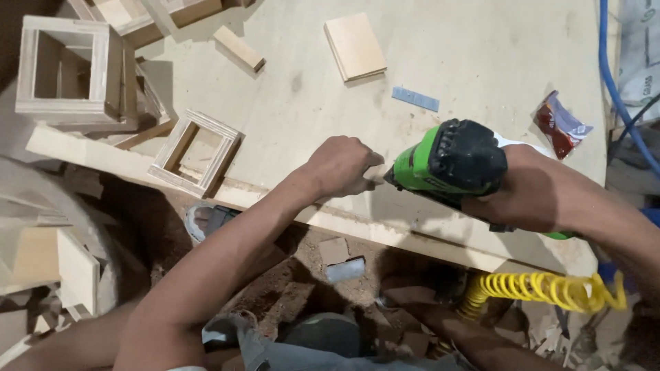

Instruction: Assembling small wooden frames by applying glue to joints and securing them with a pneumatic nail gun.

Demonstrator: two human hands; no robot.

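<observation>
1. Where the plywood tabletop [481, 55] meets its near edge, a green and black nail gun [450, 161] lies low over the board, nose pointing left toward the other hand.
2. Right hand [512, 199] is wrapped around the gun's grip from behind; fingers mostly hidden by the tool body, but the hold looks closed and firm on it.
3. Left hand [340, 167] sits just left of the gun's nose, curled into a loose fist, fingertips pinched together on the tabletop. Whatever it pinches is too small to tell.
4. Coiled yellow air hose [550, 290] hangs below the table edge, under the right forearm, running toward the gun's base.
5. Short blue-grey strip of nails [415, 99] lies flat on the tabletop, beyond the gun, well apart from both hands.
6. Flat wooden panel [355, 47] farther back; a small wooden block [238, 48] to its left.
7. Open square wooden frame [196, 152] rests at the table's left near corner, partly over the edge.
8. Taller wooden box frame [63, 72] stands at far left, beside loose offcuts.
9. Red and clear wrapper [560, 125] lies on the right side of the table.
10. Blue hose [619, 89] runs down the right edge.
11. Floor below: sawdust, scrap wood.
</observation>
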